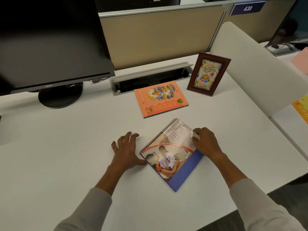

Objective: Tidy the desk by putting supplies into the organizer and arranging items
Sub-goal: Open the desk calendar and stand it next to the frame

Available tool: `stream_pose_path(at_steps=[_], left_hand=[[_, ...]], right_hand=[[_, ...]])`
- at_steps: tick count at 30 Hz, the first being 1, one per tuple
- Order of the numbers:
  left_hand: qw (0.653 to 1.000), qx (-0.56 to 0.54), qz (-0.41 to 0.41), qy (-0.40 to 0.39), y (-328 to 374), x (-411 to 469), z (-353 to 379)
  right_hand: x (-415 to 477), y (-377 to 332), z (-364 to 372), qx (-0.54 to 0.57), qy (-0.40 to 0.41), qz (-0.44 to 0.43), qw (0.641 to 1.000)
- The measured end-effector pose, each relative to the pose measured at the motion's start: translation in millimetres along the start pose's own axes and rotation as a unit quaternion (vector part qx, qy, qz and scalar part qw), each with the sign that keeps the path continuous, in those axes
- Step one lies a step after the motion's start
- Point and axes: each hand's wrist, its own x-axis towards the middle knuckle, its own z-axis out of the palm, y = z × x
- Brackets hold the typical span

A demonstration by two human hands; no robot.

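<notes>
Lying flat near the orange booklet point(160, 99), the desk calendar point(171, 154) is gripped at its edge by the right hand point(206, 144); the left hand point(126, 150), fingers spread, braces a corner, probably to straighten it.

White desk point(75, 139), spiral calendar point(173, 155) lying flat, orange booklet point(160, 99), upright framed birthday card point(208, 74), monitor stand point(60, 95)

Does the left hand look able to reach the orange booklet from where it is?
Probably yes: the left hand lies open on bare desk beside the spiral calendar, and nothing stands between it and the orange booklet lying flat ahead.
</notes>
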Motion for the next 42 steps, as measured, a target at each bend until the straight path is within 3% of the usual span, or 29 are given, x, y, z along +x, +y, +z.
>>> stream_pose_path(at_steps=[12, 16, 20, 27, 37, 42], left_hand=[[0.982, -0.117, -0.134, 0.06, -14, -5, -4], [0.931, -0.305, -0.182, 0.085, 3, -23, 1], [0.898, -0.362, -0.239, 0.069, 29, -40, 5], [0.787, -0.531, -0.313, 0.032, 45, -40, 7], [0.733, -0.597, -0.321, 0.061, 37, -32, -4], [0.706, -0.644, -0.276, 0.108, 36, -31, -28]], right_hand=[[-28, -31, 24, 0.026, 0.025, 0.05, 0.998], [-23, -43, 19, 0.045, 0.036, 0.065, 0.996], [-15, -52, 17, 0.08, 0.029, 0.085, 0.993], [-13, -60, 10, 0.204, 0.032, 0.163, 0.965], [-12, -66, 8, 0.284, 0.048, 0.195, 0.937], [-11, -76, 4, 0.343, 0.055, 0.193, 0.918]])
